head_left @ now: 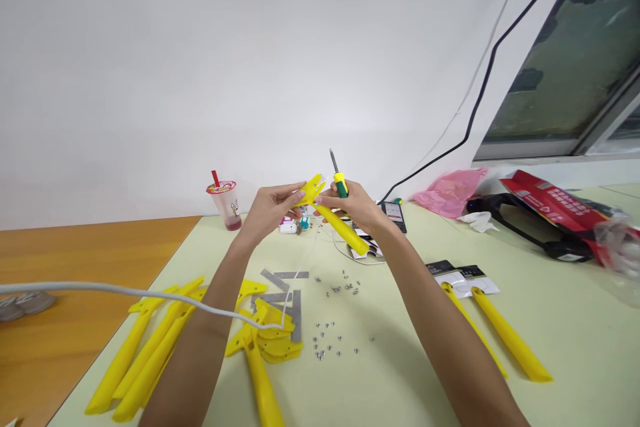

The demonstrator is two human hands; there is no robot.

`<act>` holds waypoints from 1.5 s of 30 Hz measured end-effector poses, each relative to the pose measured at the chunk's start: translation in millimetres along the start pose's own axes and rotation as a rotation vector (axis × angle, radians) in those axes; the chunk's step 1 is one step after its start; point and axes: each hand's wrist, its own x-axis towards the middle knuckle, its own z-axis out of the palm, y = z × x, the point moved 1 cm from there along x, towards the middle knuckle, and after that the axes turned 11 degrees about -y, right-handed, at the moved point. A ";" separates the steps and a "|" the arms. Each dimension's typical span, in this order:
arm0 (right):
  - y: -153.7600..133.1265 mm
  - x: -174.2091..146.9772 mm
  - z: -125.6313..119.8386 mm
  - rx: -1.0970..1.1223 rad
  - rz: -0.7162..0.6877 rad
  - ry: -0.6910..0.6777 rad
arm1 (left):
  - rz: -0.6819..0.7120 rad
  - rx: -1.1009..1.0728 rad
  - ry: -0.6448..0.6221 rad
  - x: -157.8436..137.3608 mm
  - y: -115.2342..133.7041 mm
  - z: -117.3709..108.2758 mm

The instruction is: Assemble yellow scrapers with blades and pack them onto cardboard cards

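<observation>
My left hand (274, 211) pinches the yellow plastic long-handled piece (344, 232) above the pale-green table (390, 373); my right hand (361, 205) curls round a green-and-yellow screwdriver (341, 185), tip raised, apparently so it can also steady the piece.

From the middle of the view, a lidded cup (223, 208) with 1 red straw (215, 178) stands at 9 o'clock on the tabletop (575, 327). At 3 o'clock lie a pink plastic bag (447, 192), a white tissue (481, 221) and a red package (550, 199). A black cable (495, 48) runs before the white wall (200, 67) at 2 o'clock. 2 grey shoes (34, 302) rest between 8 and 9 o'clock.
</observation>
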 end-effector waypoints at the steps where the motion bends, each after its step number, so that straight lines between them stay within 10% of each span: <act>1: -0.1 0.1 0.8 0.004 0.005 0.008 | 0.003 0.009 -0.009 0.4 -1.7 -0.2; 25: 11.9 4.8 1.2 -0.012 0.071 0.002 | 0.027 0.420 -0.121 -2.7 -10.9 -10.7; 45: 16.1 5.4 2.5 0.056 0.075 -0.019 | -0.004 0.291 -0.082 -5.5 -2.1 -6.6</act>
